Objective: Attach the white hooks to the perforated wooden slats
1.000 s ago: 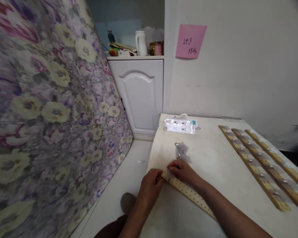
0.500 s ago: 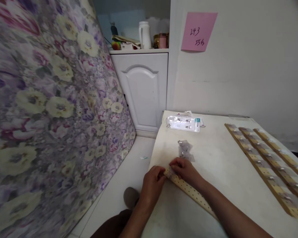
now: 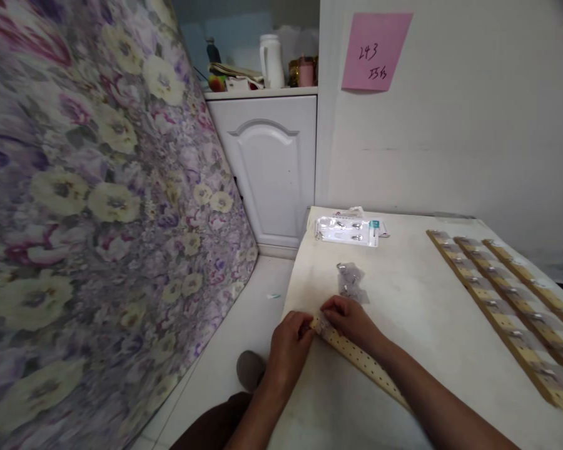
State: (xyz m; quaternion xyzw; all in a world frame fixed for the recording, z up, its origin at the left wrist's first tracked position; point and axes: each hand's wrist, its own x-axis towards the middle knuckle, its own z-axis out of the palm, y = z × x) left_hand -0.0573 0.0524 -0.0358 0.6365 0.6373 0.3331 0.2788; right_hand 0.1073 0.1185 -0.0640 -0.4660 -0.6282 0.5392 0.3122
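Note:
A long wooden strip with rows of small holes lies slanted on the table near its left edge. My left hand is closed at the strip's far end, its thumb and fingertips pinching the end. My right hand is closed over the strip just beside it, fingertips on a small clear plastic piece that lies on the wood. Just beyond my right hand, several small clear packets with metal hooks lie in a loose pile.
Flat blister packs rest at the table's back left. Three wooden strips bearing packets lie along the right side. A floral curtain hangs at left, beside a white cabinet. A pink note is on the wall.
The view has shifted slightly. Both hands stay at the strip's far end with nearly the same grip.

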